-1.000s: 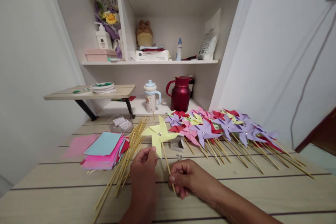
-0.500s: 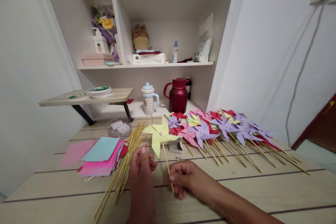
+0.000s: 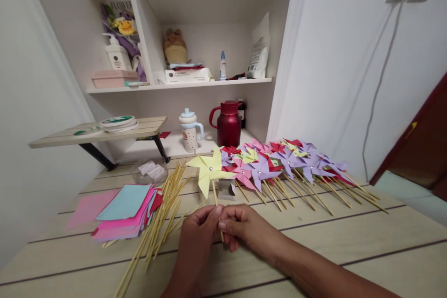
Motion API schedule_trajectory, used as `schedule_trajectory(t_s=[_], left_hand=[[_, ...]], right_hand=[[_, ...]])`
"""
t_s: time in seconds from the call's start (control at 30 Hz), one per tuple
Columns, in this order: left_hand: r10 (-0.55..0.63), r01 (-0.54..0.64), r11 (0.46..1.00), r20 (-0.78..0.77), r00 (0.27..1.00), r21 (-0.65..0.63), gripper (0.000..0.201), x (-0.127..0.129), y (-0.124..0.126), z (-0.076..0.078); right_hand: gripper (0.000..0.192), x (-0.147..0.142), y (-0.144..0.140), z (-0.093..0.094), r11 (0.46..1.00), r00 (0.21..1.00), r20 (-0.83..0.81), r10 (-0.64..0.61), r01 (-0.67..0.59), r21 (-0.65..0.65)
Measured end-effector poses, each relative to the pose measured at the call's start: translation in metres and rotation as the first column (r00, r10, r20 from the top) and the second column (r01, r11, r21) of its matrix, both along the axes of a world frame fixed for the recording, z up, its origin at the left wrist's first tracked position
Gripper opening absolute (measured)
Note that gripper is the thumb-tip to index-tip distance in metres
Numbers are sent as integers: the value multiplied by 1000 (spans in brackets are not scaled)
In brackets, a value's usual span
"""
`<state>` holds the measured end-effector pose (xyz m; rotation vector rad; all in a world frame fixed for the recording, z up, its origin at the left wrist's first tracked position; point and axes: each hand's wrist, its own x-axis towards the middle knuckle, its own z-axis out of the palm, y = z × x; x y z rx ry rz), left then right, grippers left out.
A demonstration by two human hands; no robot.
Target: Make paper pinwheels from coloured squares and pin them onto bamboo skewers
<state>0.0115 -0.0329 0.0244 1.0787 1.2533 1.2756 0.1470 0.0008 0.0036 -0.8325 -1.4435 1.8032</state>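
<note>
Item: yellow folded-paper pinwheel (image 3: pixel 210 171) on a thin wooden stick (image 3: pixel 214 197), held upright above the pale wooden table (image 3: pixel 349 242).
Left hand (image 3: pixel 197 235): fingers pinched shut on the stick's lower part.
Right hand (image 3: pixel 240 228): clamped on the same stick, touching the left.
Handling: judged very light; paper blades crease easily, stick stiff but snappable. Hold by the stick.
Change: half a second ago the left hand was off the stick; now it grips.
Nearby: loose bamboo sticks (image 3: pixel 159 223), stacked coloured paper squares (image 3: pixel 125 209), row of finished pinwheels (image 3: pixel 279 163).

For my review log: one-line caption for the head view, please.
Both hands, left hand and right hand, pinch the stick of a yellow paper pinwheel above a wooden table.
</note>
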Motion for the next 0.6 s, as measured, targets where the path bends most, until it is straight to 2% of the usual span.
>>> schedule_trajectory(t_s=[0.1,0.27,0.6], left_hand=[[29,-26,999,61,998,-45,30,-1,1,-3],[125,-125,991,-1,992,-54,32,-3,-1,-4],[146,-145,989,24,989,-25,35,1,-2,-2]], right_hand=[[45,-2,-1,-2,1000,1000,20,-12,12,-2],[45,0,0,-1,992,993,8,-121,121,-23],[30,0,-1,3,988,989,8,-151,151,-42]])
